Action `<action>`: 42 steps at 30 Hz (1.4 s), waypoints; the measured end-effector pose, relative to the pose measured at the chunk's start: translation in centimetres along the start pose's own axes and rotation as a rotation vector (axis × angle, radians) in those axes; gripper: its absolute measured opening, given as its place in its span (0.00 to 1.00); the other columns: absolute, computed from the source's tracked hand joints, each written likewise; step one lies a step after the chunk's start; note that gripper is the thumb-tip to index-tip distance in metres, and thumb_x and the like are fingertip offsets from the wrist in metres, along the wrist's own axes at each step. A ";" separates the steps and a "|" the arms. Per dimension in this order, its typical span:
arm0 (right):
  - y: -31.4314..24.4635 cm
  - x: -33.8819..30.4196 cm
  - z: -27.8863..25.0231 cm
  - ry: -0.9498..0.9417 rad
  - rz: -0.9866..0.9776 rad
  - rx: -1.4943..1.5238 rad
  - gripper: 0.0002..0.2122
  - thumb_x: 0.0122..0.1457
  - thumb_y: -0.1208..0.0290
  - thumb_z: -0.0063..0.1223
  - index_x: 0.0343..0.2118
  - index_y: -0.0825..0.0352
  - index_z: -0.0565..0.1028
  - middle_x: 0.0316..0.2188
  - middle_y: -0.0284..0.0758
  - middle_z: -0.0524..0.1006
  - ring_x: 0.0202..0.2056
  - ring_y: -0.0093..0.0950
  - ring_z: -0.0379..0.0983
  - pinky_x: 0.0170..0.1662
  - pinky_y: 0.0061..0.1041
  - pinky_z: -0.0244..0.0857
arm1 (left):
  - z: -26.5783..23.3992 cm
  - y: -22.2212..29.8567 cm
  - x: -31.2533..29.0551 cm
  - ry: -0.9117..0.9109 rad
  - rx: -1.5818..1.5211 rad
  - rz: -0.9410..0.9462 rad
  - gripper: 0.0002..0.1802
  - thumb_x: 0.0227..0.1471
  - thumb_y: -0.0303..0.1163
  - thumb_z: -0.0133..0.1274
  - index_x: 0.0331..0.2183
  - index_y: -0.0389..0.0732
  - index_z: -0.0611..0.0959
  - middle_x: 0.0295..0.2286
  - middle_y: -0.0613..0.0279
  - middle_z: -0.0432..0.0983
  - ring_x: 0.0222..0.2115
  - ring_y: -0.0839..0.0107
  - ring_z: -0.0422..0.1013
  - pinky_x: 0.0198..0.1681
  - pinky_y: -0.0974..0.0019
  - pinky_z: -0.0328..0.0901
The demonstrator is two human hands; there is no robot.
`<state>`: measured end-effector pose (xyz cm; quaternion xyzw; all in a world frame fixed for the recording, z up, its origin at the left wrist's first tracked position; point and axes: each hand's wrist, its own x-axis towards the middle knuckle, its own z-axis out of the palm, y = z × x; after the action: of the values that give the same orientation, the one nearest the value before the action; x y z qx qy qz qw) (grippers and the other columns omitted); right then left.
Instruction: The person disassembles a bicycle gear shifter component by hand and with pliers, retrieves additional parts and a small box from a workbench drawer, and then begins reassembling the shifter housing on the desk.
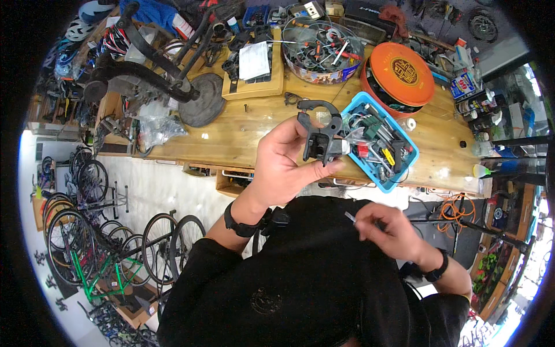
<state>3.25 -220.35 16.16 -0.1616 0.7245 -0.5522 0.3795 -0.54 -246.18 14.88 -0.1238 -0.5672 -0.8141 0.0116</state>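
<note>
My left hand [274, 166] is raised in front of the workbench, its thumb and fingers closed around a black clamp bracket [319, 140]. The bracket has a C-shaped jaw at its top and a blocky lower part. Close to my chest, my right hand [388, 232] has its fingers curled and pinched. A short, silver metal piece [350, 217] sticks out from these fingertips; its kind cannot be made out. Just right of the bracket, a light blue plastic bin [411, 151] of tools and small parts stands on the wooden workbench [260, 124].
Behind the bin is a round orange tin [403, 74] with its lid askew. A round tub [324, 75] of tools stands further back. At the left rises a dark metal stand [203, 104] with a round base. Several bicycles [115, 248] stand on the floor, lower left.
</note>
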 end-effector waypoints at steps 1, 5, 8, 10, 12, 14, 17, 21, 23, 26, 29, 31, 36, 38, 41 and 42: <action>-2.2 -0.3 -1.0 0.120 -0.169 -0.214 0.03 0.60 0.79 0.54 0.35 0.73 0.73 0.31 0.39 0.78 0.32 0.23 0.75 0.36 0.22 0.68 | 0.5 -0.2 0.1 -0.005 0.000 0.008 0.22 0.43 0.15 0.66 0.39 0.32 0.74 0.40 0.61 0.75 0.43 0.76 0.71 0.51 0.67 0.66; -9.0 -1.6 -4.8 0.409 -0.690 -0.731 0.09 0.49 0.84 0.61 0.34 0.69 0.78 0.20 0.35 0.72 0.18 0.31 0.67 0.21 0.29 0.58 | 2.4 -0.4 0.5 -0.042 0.194 0.168 0.30 0.39 0.19 0.70 0.45 0.34 0.73 0.41 0.54 0.78 0.42 0.70 0.76 0.48 0.65 0.70; -11.0 -2.0 -6.4 0.450 -0.828 -0.914 0.11 0.44 0.82 0.65 0.33 0.68 0.78 0.18 0.33 0.65 0.17 0.32 0.63 0.20 0.29 0.56 | 5.3 0.6 0.9 -0.084 0.244 0.164 0.31 0.38 0.19 0.71 0.45 0.34 0.73 0.41 0.56 0.78 0.42 0.71 0.76 0.49 0.64 0.70; -11.2 -2.5 -7.0 0.476 -0.859 -0.939 0.11 0.44 0.82 0.64 0.32 0.68 0.78 0.17 0.33 0.65 0.17 0.31 0.62 0.21 0.29 0.52 | 6.8 0.6 1.3 -0.046 0.191 0.081 0.22 0.40 0.26 0.72 0.32 0.35 0.73 0.38 0.60 0.76 0.42 0.75 0.70 0.48 0.68 0.64; -11.2 -2.9 -7.5 0.493 -0.863 -0.925 0.10 0.44 0.82 0.64 0.32 0.69 0.79 0.17 0.33 0.67 0.17 0.30 0.61 0.21 0.29 0.50 | 7.9 0.5 1.7 -0.058 0.180 0.097 0.22 0.41 0.24 0.71 0.32 0.36 0.73 0.38 0.60 0.76 0.42 0.76 0.70 0.48 0.68 0.64; -11.2 -3.4 -8.0 0.483 -0.856 -0.951 0.10 0.44 0.82 0.64 0.32 0.68 0.78 0.16 0.33 0.66 0.17 0.31 0.61 0.21 0.29 0.50 | 8.6 0.5 1.9 -0.069 0.166 0.109 0.21 0.41 0.23 0.70 0.32 0.36 0.73 0.38 0.60 0.76 0.42 0.76 0.70 0.48 0.68 0.64; -11.2 -4.1 -8.5 0.437 -0.805 -0.954 0.10 0.44 0.81 0.64 0.32 0.68 0.78 0.15 0.33 0.64 0.16 0.31 0.61 0.20 0.30 0.50 | 9.4 0.5 2.3 -0.079 0.162 0.123 0.20 0.42 0.21 0.70 0.32 0.36 0.73 0.38 0.60 0.76 0.42 0.76 0.70 0.48 0.68 0.64; -11.0 -4.1 -8.7 0.421 -0.803 -0.941 0.10 0.45 0.80 0.64 0.31 0.67 0.78 0.14 0.33 0.63 0.14 0.31 0.60 0.18 0.30 0.49 | 9.9 0.5 2.2 -0.067 0.156 0.123 0.20 0.42 0.21 0.69 0.32 0.36 0.73 0.38 0.60 0.77 0.42 0.76 0.70 0.49 0.68 0.64; -10.9 -4.1 -8.8 0.421 -0.799 -0.949 0.09 0.45 0.80 0.64 0.32 0.67 0.78 0.14 0.33 0.63 0.14 0.31 0.60 0.18 0.30 0.49 | 9.9 0.5 2.4 -0.079 0.178 0.131 0.20 0.42 0.21 0.69 0.32 0.36 0.73 0.38 0.60 0.77 0.42 0.76 0.71 0.49 0.68 0.64; -11.0 -4.3 -9.0 0.425 -0.787 -0.945 0.09 0.45 0.80 0.64 0.32 0.68 0.78 0.14 0.33 0.62 0.14 0.31 0.60 0.18 0.30 0.50 | 10.1 0.4 2.6 -0.084 0.192 0.137 0.20 0.42 0.21 0.69 0.32 0.37 0.73 0.38 0.60 0.77 0.41 0.76 0.71 0.48 0.68 0.64; -10.9 -4.5 -9.1 0.412 -0.776 -0.932 0.09 0.45 0.80 0.64 0.32 0.68 0.78 0.14 0.33 0.62 0.14 0.31 0.61 0.18 0.30 0.50 | 9.2 -0.2 2.7 -0.136 0.266 0.188 0.23 0.40 0.20 0.70 0.37 0.35 0.73 0.39 0.58 0.77 0.41 0.74 0.73 0.48 0.67 0.67; -10.9 -4.5 -9.1 0.405 -0.783 -0.945 0.09 0.45 0.81 0.63 0.32 0.68 0.78 0.14 0.33 0.63 0.14 0.31 0.61 0.18 0.30 0.50 | 9.1 -0.3 2.7 -0.200 0.340 0.241 0.28 0.39 0.19 0.70 0.41 0.33 0.73 0.41 0.56 0.78 0.42 0.73 0.74 0.49 0.66 0.69; -10.7 -4.6 -8.8 0.402 -0.795 -0.970 0.09 0.46 0.81 0.63 0.32 0.68 0.77 0.14 0.34 0.63 0.14 0.32 0.62 0.19 0.30 0.51 | 8.6 -0.6 2.3 -0.186 0.398 0.189 0.25 0.39 0.17 0.69 0.38 0.33 0.73 0.40 0.57 0.77 0.41 0.73 0.74 0.47 0.67 0.69; -10.6 -4.9 -8.6 0.403 -0.740 -0.938 0.07 0.47 0.81 0.61 0.31 0.69 0.77 0.15 0.35 0.65 0.15 0.33 0.62 0.19 0.30 0.52 | 8.8 -0.4 2.0 -0.174 0.417 0.144 0.24 0.39 0.18 0.69 0.37 0.33 0.73 0.39 0.59 0.76 0.40 0.75 0.73 0.47 0.68 0.69; -10.2 -4.6 -8.2 0.394 -0.655 -0.846 0.05 0.50 0.83 0.59 0.30 0.70 0.77 0.16 0.36 0.67 0.15 0.32 0.63 0.19 0.28 0.52 | 8.8 -0.5 2.2 -0.161 0.498 0.164 0.22 0.39 0.19 0.70 0.35 0.34 0.73 0.36 0.62 0.76 0.38 0.77 0.71 0.45 0.69 0.67; -10.1 -4.5 -8.2 0.391 -0.632 -0.819 0.04 0.51 0.83 0.58 0.30 0.70 0.77 0.16 0.36 0.68 0.15 0.32 0.63 0.19 0.27 0.52 | 8.7 -0.6 2.2 -0.160 0.558 0.231 0.21 0.39 0.20 0.70 0.34 0.35 0.74 0.35 0.63 0.76 0.36 0.78 0.70 0.43 0.71 0.66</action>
<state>-1.61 -215.33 27.96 -0.4001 0.8532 -0.3321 -0.0401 -1.13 -237.63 17.70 -0.2434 -0.7501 -0.6078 0.0930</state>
